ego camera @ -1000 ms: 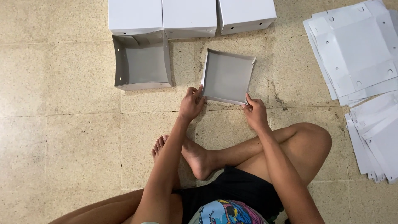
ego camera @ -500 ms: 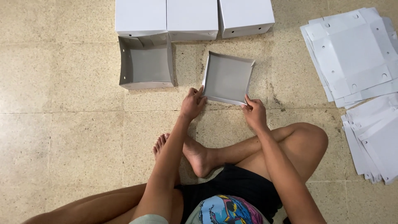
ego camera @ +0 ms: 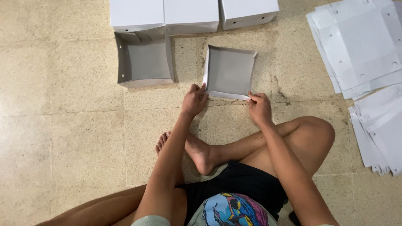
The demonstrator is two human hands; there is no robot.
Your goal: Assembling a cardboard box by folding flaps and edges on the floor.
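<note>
Hands: your left hand [ego camera: 194, 100] and right hand [ego camera: 259, 109] both sit at the near edge of the half-folded white box [ego camera: 229, 72], as they did half a second ago.
Left fingers: your fingertips pinch the box's near left corner, closed on the cardboard flap.
Right fingers: your thumb and forefinger pinch the near right corner, closed on the edge there.
Box: it lies on the floor [ego camera: 63, 125] just beyond your fingertips, open side up, its side walls raised and bowed inward; its place between your hands matches the earlier frame.
Change: the whole view has slid a little, so the box and hands appear slightly lower and to the right; your grip itself looks unchanged.
Beyond left fingers: an open grey-lined box [ego camera: 144, 60] stands up and to the left, well apart from your hand.
Farther out: three closed white boxes [ego camera: 190, 12] line the top.
Right of right fingers: flat white cardboard sheets [ego camera: 360, 46] lie stacked, well apart.
</note>
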